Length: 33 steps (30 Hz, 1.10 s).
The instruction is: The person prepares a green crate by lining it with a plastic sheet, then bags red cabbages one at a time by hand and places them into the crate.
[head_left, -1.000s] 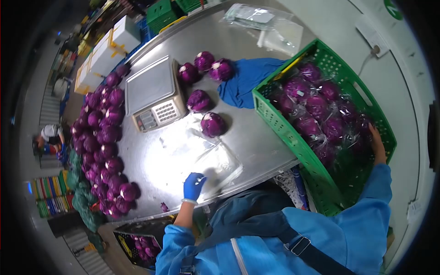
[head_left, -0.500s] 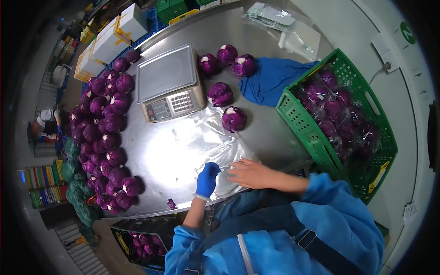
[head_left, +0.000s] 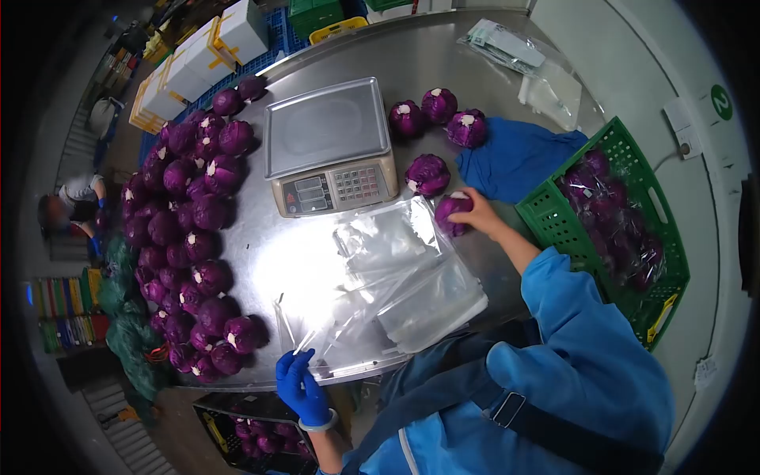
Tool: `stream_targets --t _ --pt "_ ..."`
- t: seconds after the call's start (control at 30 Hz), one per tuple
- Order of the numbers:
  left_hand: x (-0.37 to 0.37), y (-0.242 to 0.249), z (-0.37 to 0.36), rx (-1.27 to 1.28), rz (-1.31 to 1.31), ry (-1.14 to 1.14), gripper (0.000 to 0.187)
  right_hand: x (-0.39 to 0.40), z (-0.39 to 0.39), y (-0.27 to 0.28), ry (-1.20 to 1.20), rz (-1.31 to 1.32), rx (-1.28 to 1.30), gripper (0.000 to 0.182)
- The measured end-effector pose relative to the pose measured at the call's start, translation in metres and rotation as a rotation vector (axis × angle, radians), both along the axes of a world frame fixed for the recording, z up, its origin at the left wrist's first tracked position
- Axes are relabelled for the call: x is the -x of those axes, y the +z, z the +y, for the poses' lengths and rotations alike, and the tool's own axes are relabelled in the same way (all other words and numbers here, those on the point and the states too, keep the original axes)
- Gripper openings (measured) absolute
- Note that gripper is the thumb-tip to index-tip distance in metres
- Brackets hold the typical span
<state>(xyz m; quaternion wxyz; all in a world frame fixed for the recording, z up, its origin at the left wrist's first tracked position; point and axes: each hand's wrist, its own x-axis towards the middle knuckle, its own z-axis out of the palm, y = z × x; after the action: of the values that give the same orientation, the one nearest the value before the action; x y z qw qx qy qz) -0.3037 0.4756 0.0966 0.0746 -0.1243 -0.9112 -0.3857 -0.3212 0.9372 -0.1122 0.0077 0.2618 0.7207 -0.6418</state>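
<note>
My left hand [head_left: 302, 388], in a blue glove, is at the table's front edge, its fingertips closed on the corner of a clear plastic bag [head_left: 340, 321]. More clear bags [head_left: 431, 309] lie stacked to the right. My bare right hand [head_left: 477, 212] is wrapped round a red cabbage [head_left: 452, 214]. Another red cabbage [head_left: 427, 174] sits just behind it, and a group of three [head_left: 438, 105] stands farther back. The grey scale [head_left: 328, 131] has a bare pan.
Many red cabbages [head_left: 194, 214] are heaped at the left. A green crate [head_left: 554, 214] of bagged cabbages stands at the right, beside a blue cloth [head_left: 514, 154]. White boxes [head_left: 198, 63] are at the back left; a person [head_left: 77, 202] is far left.
My right hand has moved away from the bags and taken hold of a cabbage. My left hand has moved left and toward me, spreading a bag. The view has shifted.
</note>
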Motion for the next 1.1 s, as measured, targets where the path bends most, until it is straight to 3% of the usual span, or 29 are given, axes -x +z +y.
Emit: stream_targets --t 0.03,0.1,0.17,0.23,0.37,0.43,0.47,0.57,0.6,0.63,0.7,0.83,0.87,0.97,1.0,1.03,1.1 --pt "0.0 0.001 0.005 0.001 0.038 -0.023 0.024 -0.004 0.008 0.01 -0.085 -0.049 0.183 0.072" --pt "0.002 -0.011 0.018 -0.11 0.045 0.02 0.023 -0.025 0.009 0.032 -0.199 0.131 0.694 0.06" --pt "0.004 -0.036 0.032 -0.083 -0.022 0.049 0.017 -0.04 -0.005 0.045 -0.135 0.234 1.009 0.075" --pt "0.001 -0.057 0.054 -0.235 -0.194 0.052 0.017 -0.046 -0.047 0.096 -0.113 0.314 1.393 0.085" --pt "-0.021 -0.116 0.051 -0.089 -0.243 -0.037 0.015 -0.021 -0.098 0.082 0.106 0.138 1.271 0.071" --pt "-0.03 -0.14 0.038 0.008 -0.217 -0.084 0.018 -0.003 -0.134 0.068 0.084 0.001 1.295 0.056" --pt "-0.035 -0.136 0.035 0.026 -0.226 -0.09 0.02 -0.003 -0.144 0.049 0.096 -0.046 1.286 0.056" --pt "-0.029 -0.133 -0.012 0.361 0.25 -0.013 0.02 -0.017 -0.158 -0.004 0.181 -0.139 1.083 0.059" --pt "-0.03 -0.137 -0.035 0.056 0.11 0.122 0.023 -0.03 -0.154 -0.015 0.144 -0.176 0.963 0.059" --pt "-0.032 -0.125 -0.051 0.024 0.084 0.24 0.03 -0.032 -0.152 -0.016 0.155 -0.185 0.951 0.058" --pt "-0.033 -0.092 -0.071 0.075 0.028 0.408 0.047 -0.048 -0.15 -0.011 0.168 -0.226 0.926 0.057" --pt "-0.029 -0.044 -0.042 0.324 0.152 0.161 0.056 -0.052 -0.14 0.0 0.121 -0.253 1.099 0.059" --pt "-0.027 -0.043 -0.031 0.366 0.162 0.095 0.057 -0.053 -0.143 0.009 0.173 -0.203 1.064 0.068" --pt "-0.036 -0.088 -0.007 0.32 0.034 -0.07 0.061 -0.06 -0.154 0.048 0.512 -0.114 1.308 0.081" --pt "-0.041 -0.097 0.006 0.299 -0.038 -0.123 0.062 -0.06 -0.167 0.085 0.608 -0.022 1.278 0.091" --pt "-0.043 -0.104 0.018 0.277 -0.1 -0.182 0.064 -0.058 -0.18 0.091 0.718 0.032 1.336 0.089" --pt "-0.049 -0.117 0.028 -0.066 -0.398 -0.186 0.07 -0.058 -0.2 0.12 0.728 0.033 1.232 0.082"
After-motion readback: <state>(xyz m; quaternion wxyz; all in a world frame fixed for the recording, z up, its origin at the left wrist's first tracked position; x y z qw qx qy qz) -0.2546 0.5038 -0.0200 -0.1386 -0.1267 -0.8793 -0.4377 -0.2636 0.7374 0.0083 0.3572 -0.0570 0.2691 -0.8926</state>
